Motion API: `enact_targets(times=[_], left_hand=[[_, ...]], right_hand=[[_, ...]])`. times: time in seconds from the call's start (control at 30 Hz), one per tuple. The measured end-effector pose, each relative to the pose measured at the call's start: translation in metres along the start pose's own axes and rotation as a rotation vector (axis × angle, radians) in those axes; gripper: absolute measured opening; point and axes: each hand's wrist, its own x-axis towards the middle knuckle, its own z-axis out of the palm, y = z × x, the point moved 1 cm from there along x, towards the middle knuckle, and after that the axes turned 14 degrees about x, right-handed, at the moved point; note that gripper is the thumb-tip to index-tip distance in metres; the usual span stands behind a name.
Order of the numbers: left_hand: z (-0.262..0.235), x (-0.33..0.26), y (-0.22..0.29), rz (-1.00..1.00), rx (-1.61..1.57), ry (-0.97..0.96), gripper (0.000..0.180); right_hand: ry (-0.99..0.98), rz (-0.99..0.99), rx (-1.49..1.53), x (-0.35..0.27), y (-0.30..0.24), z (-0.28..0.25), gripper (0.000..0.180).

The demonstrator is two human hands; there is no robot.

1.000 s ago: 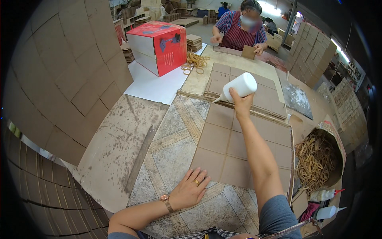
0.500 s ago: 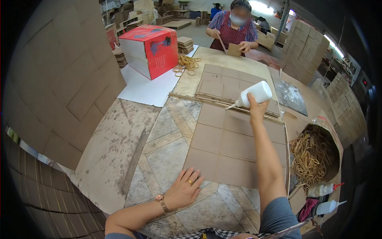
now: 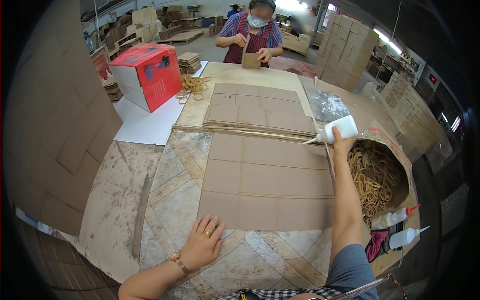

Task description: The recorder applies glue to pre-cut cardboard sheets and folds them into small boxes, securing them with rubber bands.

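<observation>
The white bottle (image 3: 342, 129) has been carried rightward along the far edge of the brown panels (image 3: 285, 177) — its nozzle (image 3: 311, 141) was near their far-left part a second ago and is now tilted down by their far-right corner. Most of that edge has thus been passed; whether any glue is laid there cannot be made out. The bottle is gripped firmly in the right hand (image 3: 343, 144), just beside the wooden strips (image 3: 250, 134). By the left hand (image 3: 201, 245) nothing is held: it is kept flat on the patterned tabletop (image 3: 172, 212), fingertips at the panels' near-left corner. Across the table, two small boards (image 3: 251, 60) are now held together at an angle by a co-worker (image 3: 253, 30).
</observation>
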Motion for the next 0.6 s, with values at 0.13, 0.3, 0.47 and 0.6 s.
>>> enact_targets(times=[0.13,0.3,0.47,0.6], left_hand=[[0.002,-0.001,0.000,0.004,0.018,-0.002,0.043],[0.002,0.000,0.001,0.009,0.024,0.005,0.043],[-0.001,0.003,0.002,0.019,0.035,0.015,0.043],[-0.001,-0.002,0.001,0.013,0.021,0.023,0.044]], right_hand=[[0.062,-0.128,-0.197,0.021,-0.009,-0.028,0.068],[0.011,-0.281,-0.411,0.028,-0.020,-0.033,0.079],[0.089,-0.294,-0.433,-0.006,-0.041,-0.012,0.083],[0.110,-0.337,-0.101,-0.032,-0.038,0.013,0.075]])
